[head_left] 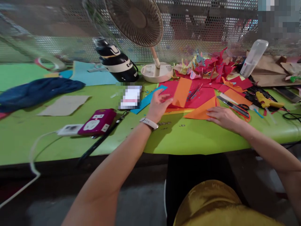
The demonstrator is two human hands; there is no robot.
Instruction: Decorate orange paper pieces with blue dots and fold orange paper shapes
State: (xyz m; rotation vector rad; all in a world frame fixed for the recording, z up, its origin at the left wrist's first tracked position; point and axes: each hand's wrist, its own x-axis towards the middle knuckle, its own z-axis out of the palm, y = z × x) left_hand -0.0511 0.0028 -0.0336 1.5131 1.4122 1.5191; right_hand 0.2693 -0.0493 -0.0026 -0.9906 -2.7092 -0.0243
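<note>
My left hand (159, 105), fingers bent and apart, is beside the left edge of an orange paper strip (182, 93). Its fingertips reach that edge; I cannot tell whether they touch it. Under the strip lies red paper (205, 94). My right hand (223, 117) lies flat, its fingers resting on the right side of an orange paper piece (199, 110). Behind my left hand a blue paper strip (146, 101) lies slantwise. Tweezers (196, 91) rest on the red paper among tiny blue bits. A utility knife (231, 106) is just beyond my right hand.
At the back stand a fan (157, 72), a black bottle (121, 67) and a heap of folded paper pieces (211, 67). A phone (130, 96) and a purple power strip (97, 121) with a white cable lie left. A yellow glue gun (265, 100) lies right.
</note>
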